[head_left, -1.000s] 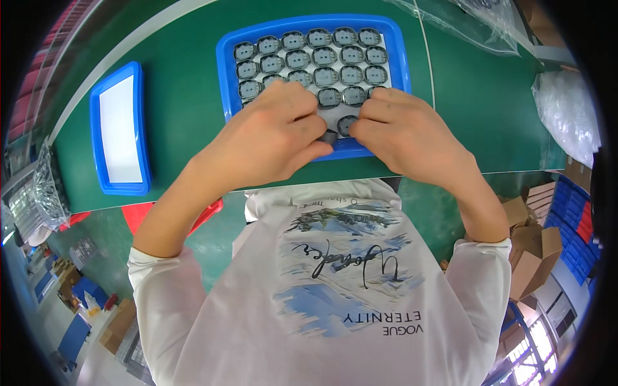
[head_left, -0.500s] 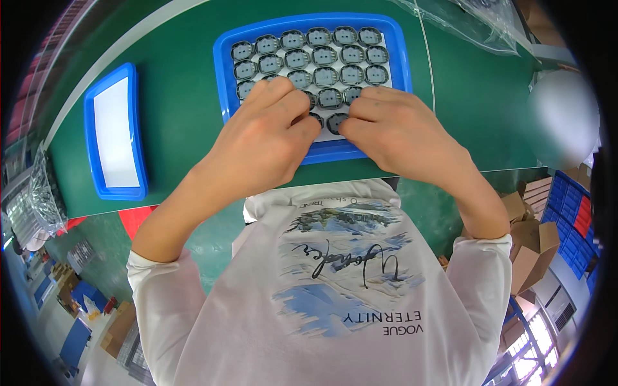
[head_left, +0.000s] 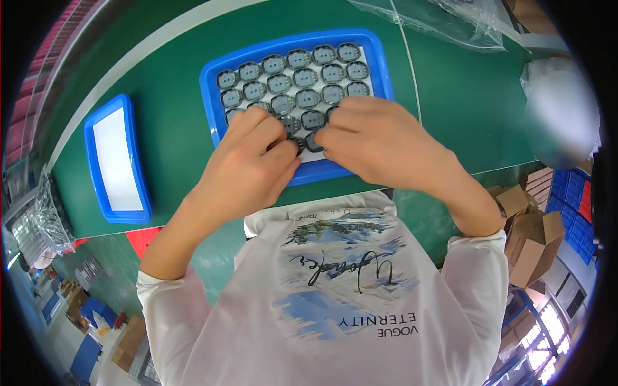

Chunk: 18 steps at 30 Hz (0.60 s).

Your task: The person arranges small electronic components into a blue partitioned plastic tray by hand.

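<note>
Several small rounded black-and-grey plastic housings (head_left: 303,78) lie in rows on a white sheet inside a blue tray (head_left: 209,96). My left hand (head_left: 248,164) is over the tray's near left part, its fingers curled and pinched at a dark housing (head_left: 297,145) in the nearest row, mostly hidden by the fingertips. Beside it, my right hand (head_left: 376,141) has its fingers closed at the right edge of another housing (head_left: 313,141) in that row. Both hands cover parts of the rows beneath them.
A second blue tray (head_left: 143,186) lined with a white sheet lies to the left on the green table (head_left: 170,122). Clear plastic film (head_left: 444,29) lies at the far right. Open cardboard boxes (head_left: 534,248) stand beyond the table's right side.
The whole view has shifted, so the filled tray and both hands appear lower and further left. Both hands stay at the nearest row with fingers closed.
</note>
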{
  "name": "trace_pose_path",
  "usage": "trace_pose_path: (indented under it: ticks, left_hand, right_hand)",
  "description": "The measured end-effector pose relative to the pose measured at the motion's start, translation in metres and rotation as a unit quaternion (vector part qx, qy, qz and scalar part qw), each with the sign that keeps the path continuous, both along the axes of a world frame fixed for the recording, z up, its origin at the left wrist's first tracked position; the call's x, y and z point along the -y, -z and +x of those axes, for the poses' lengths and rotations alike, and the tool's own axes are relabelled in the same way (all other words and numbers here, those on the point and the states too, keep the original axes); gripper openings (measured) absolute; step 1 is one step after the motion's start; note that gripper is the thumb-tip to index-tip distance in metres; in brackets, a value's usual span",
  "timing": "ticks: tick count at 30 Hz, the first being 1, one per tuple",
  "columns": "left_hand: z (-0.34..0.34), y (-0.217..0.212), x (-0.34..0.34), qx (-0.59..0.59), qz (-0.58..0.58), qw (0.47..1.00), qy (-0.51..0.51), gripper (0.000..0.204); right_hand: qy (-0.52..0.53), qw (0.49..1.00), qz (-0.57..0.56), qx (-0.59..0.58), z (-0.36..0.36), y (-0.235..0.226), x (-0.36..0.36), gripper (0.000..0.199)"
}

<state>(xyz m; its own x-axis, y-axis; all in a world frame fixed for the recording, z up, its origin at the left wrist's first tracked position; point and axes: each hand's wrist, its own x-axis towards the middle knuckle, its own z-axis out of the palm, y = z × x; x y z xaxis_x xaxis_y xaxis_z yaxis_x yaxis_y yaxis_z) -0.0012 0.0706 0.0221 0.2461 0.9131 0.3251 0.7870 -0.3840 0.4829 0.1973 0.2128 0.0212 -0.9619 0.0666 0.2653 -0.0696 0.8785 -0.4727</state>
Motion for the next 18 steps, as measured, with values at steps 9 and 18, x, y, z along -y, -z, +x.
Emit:
trace_pose_path:
  ticks: [9,18]
  left_hand:
    - [-0.007,-0.012,-0.009,-0.016,-0.064,0.998,-0.020,0.040]
    - [-0.014,-0.009,-0.008,-0.034,-0.085,0.996,-0.014,0.045]
  right_hand:
    - [0.206,0.977,-0.004,-0.057,0.029,-0.022,-0.062,0.022]
    - [0.368,0.927,-0.015,-0.068,0.030,-0.020,-0.107,0.034]
